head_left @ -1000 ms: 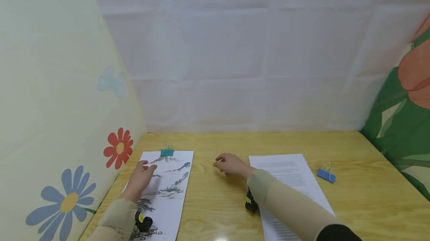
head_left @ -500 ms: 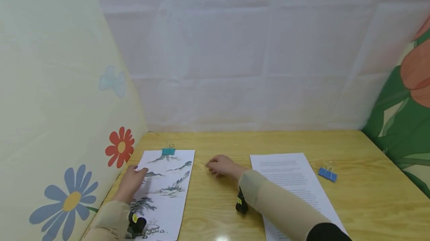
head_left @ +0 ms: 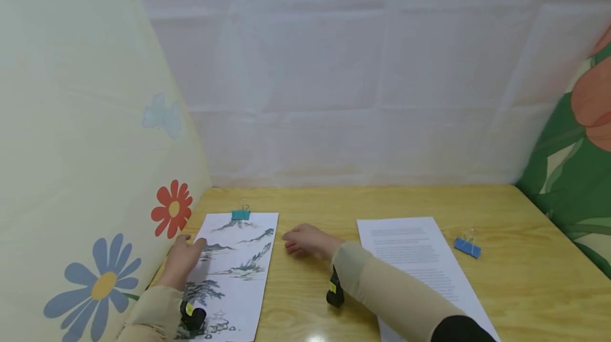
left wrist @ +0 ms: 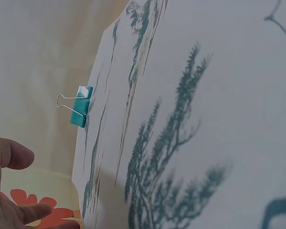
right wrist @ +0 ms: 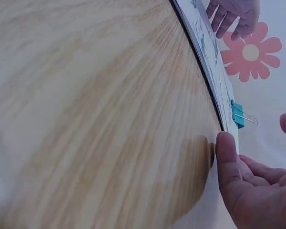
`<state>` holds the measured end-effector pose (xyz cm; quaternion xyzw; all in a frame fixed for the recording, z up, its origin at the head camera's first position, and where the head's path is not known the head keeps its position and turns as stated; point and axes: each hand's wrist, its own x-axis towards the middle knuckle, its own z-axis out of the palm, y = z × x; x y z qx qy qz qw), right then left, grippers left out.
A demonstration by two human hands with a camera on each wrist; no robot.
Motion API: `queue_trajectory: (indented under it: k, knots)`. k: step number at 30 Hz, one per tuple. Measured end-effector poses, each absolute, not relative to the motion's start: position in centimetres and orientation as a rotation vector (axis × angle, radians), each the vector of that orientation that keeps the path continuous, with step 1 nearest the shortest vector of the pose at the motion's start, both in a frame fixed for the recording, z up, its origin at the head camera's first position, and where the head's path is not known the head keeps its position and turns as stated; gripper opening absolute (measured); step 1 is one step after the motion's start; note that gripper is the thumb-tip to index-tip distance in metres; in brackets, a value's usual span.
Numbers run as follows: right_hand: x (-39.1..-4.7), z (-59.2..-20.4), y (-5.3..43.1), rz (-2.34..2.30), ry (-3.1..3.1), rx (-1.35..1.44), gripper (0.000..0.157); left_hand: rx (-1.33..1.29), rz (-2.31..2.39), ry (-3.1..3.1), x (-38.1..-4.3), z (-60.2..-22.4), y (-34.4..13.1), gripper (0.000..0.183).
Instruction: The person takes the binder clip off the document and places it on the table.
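Observation:
A stack of white sheets (head_left: 250, 299) printed with ink-style mountains and trees lies at the left of the table. A teal binder clip (left wrist: 81, 106) grips its far edge, wire loops standing outward. Beside the stack's left edge is my left hand (head_left: 180, 262), thumb over the paper and fingers spread apart; its contact with the paper cannot be told. My right hand (head_left: 310, 240) hovers low over the wood near the right edge, fingers relaxed and holding nothing. In the right wrist view, its little-finger side (right wrist: 226, 152) appears close to that edge.
White sheets of printed text (head_left: 410, 252) lie to the right, partly under the right forearm. A blue binder clip (head_left: 468, 246) rests further right on the wooden table (head_left: 305, 305). Fabric walls with flowers (head_left: 173, 208) stand at both sides, and a pale sheet (head_left: 305, 77) hangs behind.
My left hand has shifted left and nearer, toward the picture stack's left edge. My right hand has moved left toward its right edge. The stacks and clips keep their places on the table.

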<state>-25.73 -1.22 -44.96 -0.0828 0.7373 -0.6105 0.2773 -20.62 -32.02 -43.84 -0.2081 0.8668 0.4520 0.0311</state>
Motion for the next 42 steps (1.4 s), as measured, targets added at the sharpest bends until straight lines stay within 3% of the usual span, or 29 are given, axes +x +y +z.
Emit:
queue_trajectory:
  k: [16, 42]
  knots:
    - [-25.2, -44.5, -3.2, -1.697, 1.879, -0.049, 0.026, -0.620, 1.410, 2.658, -20.9, -43.5, -32.0, 0.079]
    - [-25.3, -45.6, -3.4, -1.759, 1.742, -0.016, 0.021, -0.660, 1.469, 2.628, -21.0, -44.1, -31.8, 0.078]
